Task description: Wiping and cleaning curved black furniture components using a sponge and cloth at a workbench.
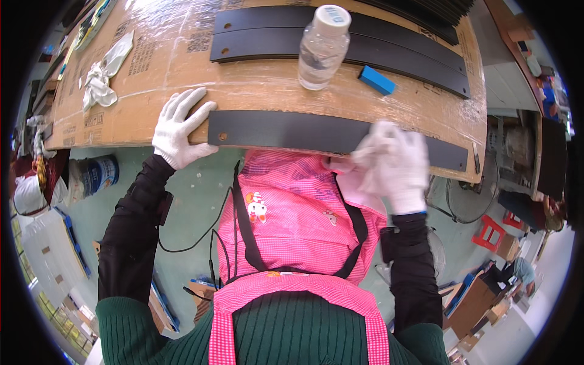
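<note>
A long black flat strip lies along the near edge of a cardboard-covered table. My left hand, in a white glove, rests with fingers spread on the table at the strip's left end, touching it. My right hand, also gloved, is closed on a white cloth pressed against the strip's right part. Two more black strips lie farther back.
A clear plastic bottle with a white cap stands mid-table beside a small blue block. A crumpled white rag lies at far left. A paint can stands on the green floor; a fan and red stool are right.
</note>
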`<state>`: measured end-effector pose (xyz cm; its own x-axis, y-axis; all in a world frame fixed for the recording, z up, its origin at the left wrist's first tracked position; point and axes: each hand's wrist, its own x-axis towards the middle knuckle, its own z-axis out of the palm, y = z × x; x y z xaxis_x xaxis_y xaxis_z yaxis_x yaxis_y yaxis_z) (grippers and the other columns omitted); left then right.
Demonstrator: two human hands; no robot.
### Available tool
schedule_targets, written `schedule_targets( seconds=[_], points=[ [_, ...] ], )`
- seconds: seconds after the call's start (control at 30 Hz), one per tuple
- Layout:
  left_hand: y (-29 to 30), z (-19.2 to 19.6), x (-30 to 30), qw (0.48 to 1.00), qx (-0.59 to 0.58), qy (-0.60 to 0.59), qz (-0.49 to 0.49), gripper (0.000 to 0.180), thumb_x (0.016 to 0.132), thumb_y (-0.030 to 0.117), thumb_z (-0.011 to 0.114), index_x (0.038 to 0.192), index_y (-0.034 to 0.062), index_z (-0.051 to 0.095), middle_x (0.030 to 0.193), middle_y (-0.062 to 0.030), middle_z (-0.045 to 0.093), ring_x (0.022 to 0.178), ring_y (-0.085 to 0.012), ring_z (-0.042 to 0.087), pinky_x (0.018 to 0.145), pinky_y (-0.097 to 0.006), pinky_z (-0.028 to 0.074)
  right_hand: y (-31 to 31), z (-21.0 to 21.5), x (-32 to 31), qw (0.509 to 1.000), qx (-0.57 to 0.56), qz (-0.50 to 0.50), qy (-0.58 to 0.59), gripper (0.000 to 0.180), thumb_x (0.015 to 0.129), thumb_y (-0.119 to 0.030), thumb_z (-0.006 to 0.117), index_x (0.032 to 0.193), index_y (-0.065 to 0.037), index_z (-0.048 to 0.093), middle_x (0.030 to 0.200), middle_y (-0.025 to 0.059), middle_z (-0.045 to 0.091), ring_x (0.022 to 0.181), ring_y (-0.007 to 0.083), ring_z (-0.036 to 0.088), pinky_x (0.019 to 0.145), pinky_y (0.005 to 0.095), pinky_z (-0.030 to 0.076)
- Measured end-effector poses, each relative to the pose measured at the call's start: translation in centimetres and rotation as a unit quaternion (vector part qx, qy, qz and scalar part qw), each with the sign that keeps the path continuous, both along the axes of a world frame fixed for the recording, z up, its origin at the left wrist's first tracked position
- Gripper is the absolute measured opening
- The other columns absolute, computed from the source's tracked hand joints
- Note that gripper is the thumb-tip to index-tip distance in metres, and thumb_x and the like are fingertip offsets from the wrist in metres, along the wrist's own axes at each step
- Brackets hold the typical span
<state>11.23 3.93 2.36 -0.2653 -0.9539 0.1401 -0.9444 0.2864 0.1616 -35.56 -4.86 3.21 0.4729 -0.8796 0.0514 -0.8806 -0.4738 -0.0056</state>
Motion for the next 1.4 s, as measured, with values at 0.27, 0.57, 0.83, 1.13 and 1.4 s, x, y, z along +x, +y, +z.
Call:
schedule_targets(
  seconds=[0.27, 0.57, 0.83, 1.13, 1.4],
  points=[
    [-0.7, -0.4, -0.5, 1.0, 0.013, 0.004, -0.001, 0.09, 0.057, 0.034, 0.09, 0.141, 0.0104, 0.067, 0.157, -0.0187, 0.053, 0.146, -0.0434, 0.047, 0.125, -0.056, 0.034, -2.6, 2.0, -7.0, 0.941, 0.063, -0.209, 0.259, 0.032, 0.094, -0.021, 0.059, 0.118, -0.001, 0.068, 0.119, 0.0174, 0.066, 0.11, 0.0317, 0.064, 0.093, 0.0466, 0.053],
    [-0.4, 1.5, 0.0, 0.992, 0.119, 0.05, 0.003, 0.118, 0.055, 0.034, 0.093, 0.157, 0.0023, 0.043, 0.164, -0.0217, 0.044, 0.152, -0.0454, 0.039, 0.127, -0.057, 0.03, 0.2, 2.9, 4.6, 0.979, 0.112, -0.102, -0.134, 0.043, 0.081, -0.048, 0.06, 0.093, -0.008, 0.068, 0.097, 0.0126, 0.069, 0.1, 0.0249, 0.071, 0.082, 0.0468, 0.056],
    [-2.2, 2.3, -6.4, 0.995, 0.039, -0.017, -0.087, 0.098, 0.056, 0.014, 0.095, 0.146, 0.0064, 0.057, 0.145, -0.0153, 0.059, 0.131, -0.0406, 0.056, 0.11, -0.051, 0.047, -5.5, 0.3, -20.5, 0.91, -0.006, -0.413, 0.016, 0.045, 0.096, -0.039, 0.063, 0.129, -0.009, 0.069, 0.129, 0.0207, 0.067, 0.118, 0.0401, 0.066, 0.106, 0.0475, 0.052],
    [1.4, 3.4, -1.3, 0.992, 0.05, 0.05, -0.107, 0.069, 0.069, 0.0, 0.089, 0.133, 0.0008, 0.064, 0.131, -0.0194, 0.07, 0.117, -0.0368, 0.07, 0.101, -0.044, 0.057, -5.3, 3.6, -22.0, 0.926, 0.086, -0.338, -0.147, 0.041, 0.099, -0.038, 0.058, 0.119, -0.007, 0.075, 0.119, 0.024, 0.075, 0.109, 0.0439, 0.071, 0.097, 0.0473, 0.056],
    [-2.2, 0.6, -0.3, 0.877, 0.166, 0.359, 0.274, 0.034, 0.092, 0.015, 0.083, 0.118, -0.0014, 0.07, 0.107, -0.0082, 0.072, 0.092, -0.0163, 0.07, 0.082, -0.032, 0.058, -8.1, 1.7, -18.1, 0.913, -0.12, -0.36, -0.148, 0.039, 0.088, -0.019, 0.067, 0.126, -0.012, 0.074, 0.111, 0.0158, 0.076, 0.114, 0.0371, 0.07, 0.101, 0.0444, 0.055]
  ],
)
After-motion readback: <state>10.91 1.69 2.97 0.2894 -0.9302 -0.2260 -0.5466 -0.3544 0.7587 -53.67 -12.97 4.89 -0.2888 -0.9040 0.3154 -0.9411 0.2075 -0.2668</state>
